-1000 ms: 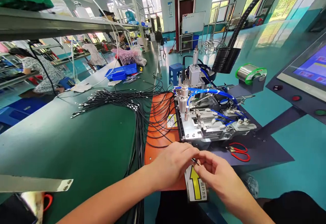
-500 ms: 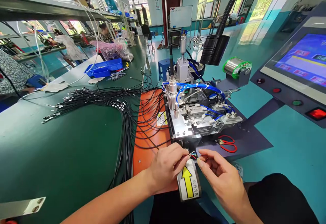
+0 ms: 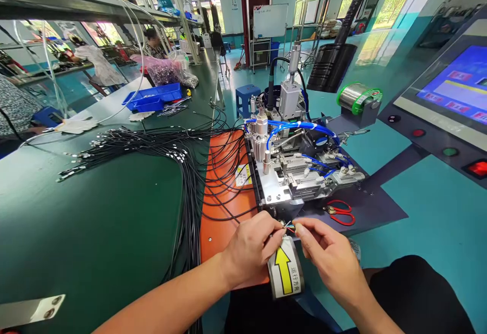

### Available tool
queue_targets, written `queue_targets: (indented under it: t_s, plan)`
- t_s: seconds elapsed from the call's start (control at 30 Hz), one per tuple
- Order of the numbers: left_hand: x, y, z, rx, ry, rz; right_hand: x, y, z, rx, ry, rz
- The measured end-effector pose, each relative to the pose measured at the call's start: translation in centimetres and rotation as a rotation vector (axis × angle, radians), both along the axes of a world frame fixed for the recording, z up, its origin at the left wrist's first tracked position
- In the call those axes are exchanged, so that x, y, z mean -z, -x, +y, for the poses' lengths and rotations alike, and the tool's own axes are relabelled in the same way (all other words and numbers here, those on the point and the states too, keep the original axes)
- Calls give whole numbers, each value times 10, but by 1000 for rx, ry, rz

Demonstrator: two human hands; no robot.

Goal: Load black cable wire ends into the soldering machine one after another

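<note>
My left hand (image 3: 256,240) pinches the end of a black cable between thumb and fingertips, above a metal part bearing a yellow arrow label (image 3: 283,268). Thin coloured wires (image 3: 289,226), among them red and white ones, fan out from that end toward the right. Closed on the tips of these wires are the thumb and forefinger of my right hand (image 3: 329,253); its other fingers curl loosely. Just beyond both hands stands a metal machine (image 3: 304,182) with blue air tubes. The cable inside my left grip is mostly hidden.
Red-handled cutters (image 3: 340,212) lie right of the machine. Many black cables (image 3: 190,207) run over the green table (image 3: 125,232) and orange plate (image 3: 216,197). A solder wire spool (image 3: 359,98) and a control screen (image 3: 456,80) stand at right. Blue bins (image 3: 154,98) sit farther back.
My right hand has moved slightly left, and its thumb and forefinger have closed on the wire tips. My left hand keeps its pinch. The camera view has shifted a little.
</note>
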State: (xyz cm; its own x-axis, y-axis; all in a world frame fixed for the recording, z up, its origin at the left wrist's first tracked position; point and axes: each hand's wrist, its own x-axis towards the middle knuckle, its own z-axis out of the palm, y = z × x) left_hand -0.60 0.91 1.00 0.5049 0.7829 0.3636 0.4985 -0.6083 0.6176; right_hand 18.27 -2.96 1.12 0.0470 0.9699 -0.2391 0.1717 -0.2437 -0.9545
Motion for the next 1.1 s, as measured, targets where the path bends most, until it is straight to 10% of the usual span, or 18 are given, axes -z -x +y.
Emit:
queue_targets:
  t_s: [0.6, 1.1]
  plan:
    - [4, 0, 1, 14, -16, 37, -1, 2, 11, -100, 42, 75]
    - [-24, 20, 1, 72, 114, 207, 14, -2, 22, -126, 36, 46]
